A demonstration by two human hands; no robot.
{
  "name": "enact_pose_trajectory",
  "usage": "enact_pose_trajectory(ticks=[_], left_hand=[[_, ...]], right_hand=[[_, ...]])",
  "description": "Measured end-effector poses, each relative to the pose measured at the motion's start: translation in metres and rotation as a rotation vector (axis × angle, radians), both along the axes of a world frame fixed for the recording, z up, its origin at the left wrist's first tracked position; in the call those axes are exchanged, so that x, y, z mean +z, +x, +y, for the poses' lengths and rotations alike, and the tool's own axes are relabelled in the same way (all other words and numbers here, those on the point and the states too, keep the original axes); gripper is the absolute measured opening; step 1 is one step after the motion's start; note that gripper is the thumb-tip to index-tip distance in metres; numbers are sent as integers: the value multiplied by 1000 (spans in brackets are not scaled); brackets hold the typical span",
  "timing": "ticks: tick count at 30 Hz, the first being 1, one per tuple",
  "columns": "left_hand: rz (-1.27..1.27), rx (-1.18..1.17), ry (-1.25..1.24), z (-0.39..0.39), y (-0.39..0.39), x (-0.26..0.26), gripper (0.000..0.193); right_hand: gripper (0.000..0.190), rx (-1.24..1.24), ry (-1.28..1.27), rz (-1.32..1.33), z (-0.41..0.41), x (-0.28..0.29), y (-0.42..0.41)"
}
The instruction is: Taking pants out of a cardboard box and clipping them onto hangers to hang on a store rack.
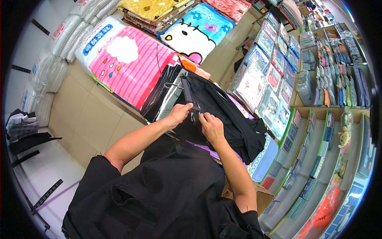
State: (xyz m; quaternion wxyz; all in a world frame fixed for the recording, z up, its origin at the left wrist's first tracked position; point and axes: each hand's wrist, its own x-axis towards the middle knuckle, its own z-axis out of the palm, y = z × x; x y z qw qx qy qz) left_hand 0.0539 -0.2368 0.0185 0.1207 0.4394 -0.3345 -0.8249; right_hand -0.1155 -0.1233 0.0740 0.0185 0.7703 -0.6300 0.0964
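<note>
In front of me lies a black garment (220, 104), apparently trousers, spread over a stack of goods. Across its near-left part runs a dark bar-shaped hanger (187, 91) with a metal hook (173, 85) pointing left. My left hand (179, 114) grips the near end of this hanger, thumb on top. Just to the right, my right hand (211, 126) has its thumb and fingers pinched together at the black cloth beside the hanger's end. Exactly what lies between those fingertips is hidden. Folded black and grey garments (167, 97) sit directly left of the hanger.
Beyond the garments lie a pink packaged blanket (125, 65), a blue cartoon blanket (197, 30) and a yellow blanket (146, 9). Packaged bedding (262, 77) and shelves (313, 158) stand on the right. Wrapped white bundles (47, 71) line the left wall beside the tiled floor (89, 113).
</note>
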Motion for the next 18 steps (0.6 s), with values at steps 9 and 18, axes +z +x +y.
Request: enact_pose_trajectory(ticks=[9, 18], left_hand=[[-1, 9, -168, 10, -3, -12, 48], [-63, -123, -23, 8, 12, -4, 54]], right_hand=[[22, -12, -44, -203, -2, 3, 9], [23, -197, 71, -497, 0, 8, 13]])
